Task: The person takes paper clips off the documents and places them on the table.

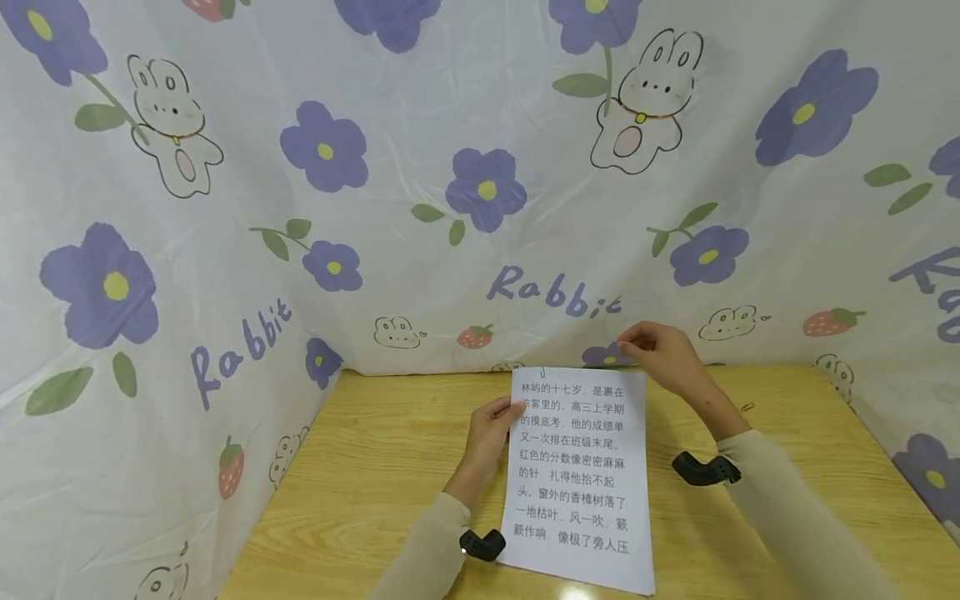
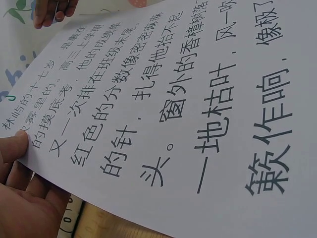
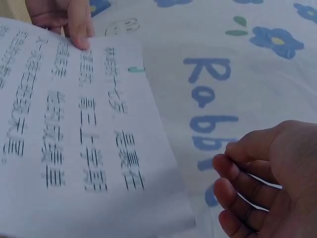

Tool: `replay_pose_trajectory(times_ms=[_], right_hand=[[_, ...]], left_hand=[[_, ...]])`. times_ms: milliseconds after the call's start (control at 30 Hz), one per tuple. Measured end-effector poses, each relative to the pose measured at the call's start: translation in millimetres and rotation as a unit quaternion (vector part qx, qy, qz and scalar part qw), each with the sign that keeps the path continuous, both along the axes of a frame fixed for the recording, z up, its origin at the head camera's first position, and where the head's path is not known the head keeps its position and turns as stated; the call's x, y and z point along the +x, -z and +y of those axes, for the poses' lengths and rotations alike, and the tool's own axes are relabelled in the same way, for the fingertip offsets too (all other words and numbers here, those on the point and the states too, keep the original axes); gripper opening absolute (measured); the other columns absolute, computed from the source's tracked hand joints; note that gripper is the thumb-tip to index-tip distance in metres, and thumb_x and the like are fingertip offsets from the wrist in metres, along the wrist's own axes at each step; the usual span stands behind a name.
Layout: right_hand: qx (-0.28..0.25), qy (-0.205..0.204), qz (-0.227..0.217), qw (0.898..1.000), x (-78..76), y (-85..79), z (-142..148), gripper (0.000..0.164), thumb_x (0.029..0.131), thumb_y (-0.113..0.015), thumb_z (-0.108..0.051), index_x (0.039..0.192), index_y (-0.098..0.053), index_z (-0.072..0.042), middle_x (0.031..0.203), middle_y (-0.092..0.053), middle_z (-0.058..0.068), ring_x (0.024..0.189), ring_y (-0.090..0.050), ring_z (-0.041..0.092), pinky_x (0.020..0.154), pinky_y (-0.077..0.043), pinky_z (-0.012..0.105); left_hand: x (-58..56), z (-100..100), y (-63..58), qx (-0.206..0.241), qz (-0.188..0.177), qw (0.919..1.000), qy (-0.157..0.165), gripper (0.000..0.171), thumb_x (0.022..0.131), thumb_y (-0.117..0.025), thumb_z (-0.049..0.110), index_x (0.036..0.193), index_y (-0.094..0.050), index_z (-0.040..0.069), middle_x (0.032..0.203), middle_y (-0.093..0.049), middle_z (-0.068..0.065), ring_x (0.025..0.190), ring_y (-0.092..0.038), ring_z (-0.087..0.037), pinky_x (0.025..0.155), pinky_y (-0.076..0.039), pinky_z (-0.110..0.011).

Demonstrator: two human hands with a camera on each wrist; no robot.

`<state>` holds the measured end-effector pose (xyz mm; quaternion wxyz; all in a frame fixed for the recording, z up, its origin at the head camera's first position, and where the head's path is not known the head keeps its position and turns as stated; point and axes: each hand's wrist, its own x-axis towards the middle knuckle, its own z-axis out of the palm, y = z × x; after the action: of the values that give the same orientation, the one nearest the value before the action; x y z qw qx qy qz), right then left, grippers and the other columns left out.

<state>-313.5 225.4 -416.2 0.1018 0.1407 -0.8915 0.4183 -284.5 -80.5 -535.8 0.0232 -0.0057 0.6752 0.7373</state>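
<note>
A stack of white printed sheets (image 1: 573,483) is held up in front of the person, with a green paper clip (image 1: 542,372) at its top left edge. My left hand (image 1: 491,429) grips the left edge near the top, thumb (image 2: 14,146) on the printed side and fingers behind. Beyond the top right corner hovers my right hand (image 1: 667,358), apart from the paper. Its fingers (image 3: 242,198) are loosely curled, the thumb close to the index fingertip, and no object shows between them.
A small orange paper clip (image 1: 747,407) lies on the wooden table (image 1: 390,442) to the right of the sheets. Behind the table hangs a white cloth (image 1: 405,275) with purple flowers and rabbits. Each forearm wears a black wrist camera mount (image 1: 705,468).
</note>
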Motion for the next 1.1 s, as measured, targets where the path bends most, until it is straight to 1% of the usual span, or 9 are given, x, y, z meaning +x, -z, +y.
replay_pose_trajectory(times_ms=[67, 200, 300, 400, 533, 667, 767, 900, 1100], right_hand=[[-0.008, -0.008, -0.001, 1.000, -1.7, -0.2, -9, 0.018, 0.105, -0.070, -0.017, 0.112, -0.076, -0.002, 0.101, -0.077, 0.015, 0.090, -0.070, 0.032, 0.074, -0.052, 0.031], [-0.015, -0.021, -0.005, 1.000, -4.5, -0.3, -28, 0.014, 0.103, -0.071, -0.014, 0.108, -0.076, -0.003, 0.098, -0.077, 0.013, 0.084, -0.067, 0.025, 0.074, -0.051, 0.031], [-0.013, -0.032, -0.008, 0.999, -5.4, -0.1, -40, 0.013, 0.102, -0.071, -0.014, 0.108, -0.076, -0.004, 0.097, -0.076, 0.012, 0.083, -0.064, 0.021, 0.076, -0.051, 0.032], [-0.012, -0.042, -0.007, 0.999, -5.9, 0.2, -51, 0.012, 0.102, -0.072, -0.014, 0.107, -0.076, -0.004, 0.097, -0.075, 0.011, 0.083, -0.065, 0.021, 0.076, -0.052, 0.032], [-0.002, -0.050, -0.007, 0.999, -7.2, 0.2, -65, 0.012, 0.101, -0.073, -0.014, 0.107, -0.076, -0.005, 0.097, -0.075, 0.011, 0.084, -0.065, 0.022, 0.075, -0.052, 0.030], [0.017, -0.053, -0.009, 0.998, -8.8, 1.1, -77, 0.013, 0.101, -0.073, -0.017, 0.108, -0.077, -0.007, 0.099, -0.076, 0.010, 0.085, -0.066, 0.021, 0.075, -0.051, 0.031], [0.029, -0.067, -0.006, 0.997, -10.0, 3.1, -84, 0.012, 0.101, -0.073, -0.017, 0.108, -0.077, -0.008, 0.100, -0.076, 0.009, 0.085, -0.066, 0.021, 0.075, -0.051, 0.032], [0.047, -0.090, 0.002, 0.995, -12.0, 8.4, -92, 0.012, 0.101, -0.073, -0.016, 0.108, -0.077, -0.009, 0.100, -0.076, 0.006, 0.086, -0.066, 0.021, 0.074, -0.052, 0.033], [0.074, -0.102, 0.003, 0.992, -13.5, 16.4, -101, 0.015, 0.099, -0.074, -0.016, 0.111, -0.077, -0.007, 0.102, -0.077, 0.007, 0.088, -0.068, 0.020, 0.076, -0.054, 0.035]], left_hand=[[0.8, 1, -1.0, -0.001, 0.000, 1.0000, -0.003, 0.036, 0.103, -0.073, 0.026, 0.131, -0.074, 0.003, 0.111, -0.080, -0.011, 0.086, -0.075, -0.011, 0.074, -0.059, -0.021], [1.1, 1, -1.6, -0.002, -0.004, 1.0000, -0.009, 0.037, 0.103, -0.074, 0.027, 0.130, -0.074, 0.002, 0.109, -0.080, -0.010, 0.086, -0.075, -0.011, 0.074, -0.059, -0.022], [0.0, 1, -0.5, -0.001, -0.007, 0.9999, -0.010, 0.037, 0.103, -0.074, 0.027, 0.130, -0.074, 0.002, 0.109, -0.081, -0.009, 0.086, -0.075, -0.011, 0.074, -0.059, -0.022], [-0.7, 1, 0.2, -0.002, -0.005, 0.9999, -0.009, 0.037, 0.103, -0.074, 0.027, 0.130, -0.074, 0.002, 0.110, -0.081, -0.010, 0.087, -0.075, -0.012, 0.075, -0.059, -0.022], [-1.7, 1, 1.2, -0.001, -0.005, 0.9999, -0.009, 0.036, 0.103, -0.074, 0.027, 0.130, -0.074, 0.002, 0.111, -0.081, -0.010, 0.089, -0.075, -0.011, 0.075, -0.059, -0.022], [0.2, 1, 1.4, 0.000, -0.006, 0.9999, -0.010, 0.037, 0.103, -0.074, 0.026, 0.130, -0.073, 0.002, 0.109, -0.081, -0.009, 0.087, -0.075, -0.011, 0.074, -0.059, -0.022], [1.8, 1, 1.3, 0.001, -0.003, 0.9999, -0.011, 0.037, 0.103, -0.074, 0.026, 0.130, -0.073, 0.002, 0.109, -0.081, -0.010, 0.087, -0.075, -0.011, 0.074, -0.059, -0.022], [2.8, 2, 1.8, 0.001, 0.005, 1.0000, -0.008, 0.037, 0.103, -0.073, 0.027, 0.130, -0.074, 0.002, 0.111, -0.081, -0.011, 0.089, -0.075, -0.011, 0.075, -0.060, -0.022], [4.8, 2, 3.0, -0.004, 0.009, 0.9999, -0.005, 0.037, 0.104, -0.073, 0.028, 0.131, -0.074, 0.003, 0.113, -0.080, -0.011, 0.091, -0.075, -0.012, 0.076, -0.060, -0.022]])
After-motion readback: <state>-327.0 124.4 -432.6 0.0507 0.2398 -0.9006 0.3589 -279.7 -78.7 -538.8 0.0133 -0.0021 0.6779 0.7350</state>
